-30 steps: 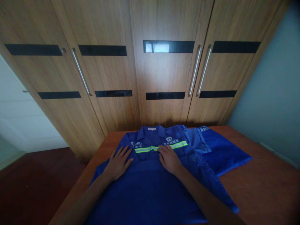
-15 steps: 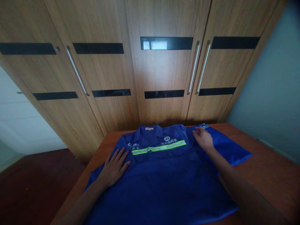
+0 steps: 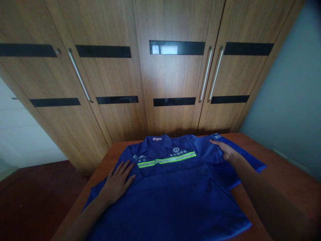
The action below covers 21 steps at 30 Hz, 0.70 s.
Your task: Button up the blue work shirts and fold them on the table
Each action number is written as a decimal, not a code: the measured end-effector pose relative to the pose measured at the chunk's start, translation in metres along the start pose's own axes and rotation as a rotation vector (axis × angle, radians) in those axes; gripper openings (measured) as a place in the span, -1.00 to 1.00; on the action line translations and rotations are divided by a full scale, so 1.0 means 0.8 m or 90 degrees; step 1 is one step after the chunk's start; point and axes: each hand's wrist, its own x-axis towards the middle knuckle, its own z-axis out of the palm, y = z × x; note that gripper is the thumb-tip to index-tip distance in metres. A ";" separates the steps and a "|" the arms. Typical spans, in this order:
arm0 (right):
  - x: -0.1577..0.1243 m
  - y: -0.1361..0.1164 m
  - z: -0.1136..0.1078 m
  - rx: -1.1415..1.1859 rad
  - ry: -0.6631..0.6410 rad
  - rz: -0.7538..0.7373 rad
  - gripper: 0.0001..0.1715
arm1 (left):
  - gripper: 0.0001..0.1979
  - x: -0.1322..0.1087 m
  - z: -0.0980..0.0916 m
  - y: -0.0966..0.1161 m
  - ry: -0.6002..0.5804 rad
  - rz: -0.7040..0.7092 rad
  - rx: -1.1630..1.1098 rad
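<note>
A blue work jacket point(image 3: 165, 197) lies front up on the table, its collar point(image 3: 156, 143) towards the far edge. A yellow-green and silver reflective stripe point(image 3: 175, 159) crosses its chest below white printed marks. My left hand point(image 3: 117, 182) rests flat on the jacket's left side, fingers spread. Farther right, my right hand point(image 3: 227, 151) is closed on the jacket's right sleeve, with some of its fingers hidden by cloth. Beneath and beyond that hand is more blue cloth point(image 3: 247, 160) with white lettering; whether it belongs to the jacket I cannot tell.
The reddish-brown wooden table point(image 3: 283, 180) meets a tall wooden wardrobe point(image 3: 170, 77) with metal handles and dark strips. A pale wall point(image 3: 283, 110) stands on the right. Dark red floor point(image 3: 42, 197) shows at the left, below a white panelled surface point(image 3: 22, 124).
My right hand has shifted slightly right and now grips the sleeve, which is drawn outward over the blue cloth. My left hand stays flat on the jacket.
</note>
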 end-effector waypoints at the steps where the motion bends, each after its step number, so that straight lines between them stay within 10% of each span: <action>1: -0.002 0.001 0.000 0.012 -0.001 0.001 -0.67 | -0.40 0.000 0.000 -0.001 -0.003 -0.001 0.001; 16: -0.064 0.005 0.010 0.086 -0.053 -0.111 -0.58 | -0.38 -0.001 -0.003 -0.005 -0.018 -0.004 0.010; 21: -0.105 0.030 0.058 -0.109 -0.072 -0.342 -0.55 | -0.40 -0.002 0.000 -0.008 0.004 0.004 0.000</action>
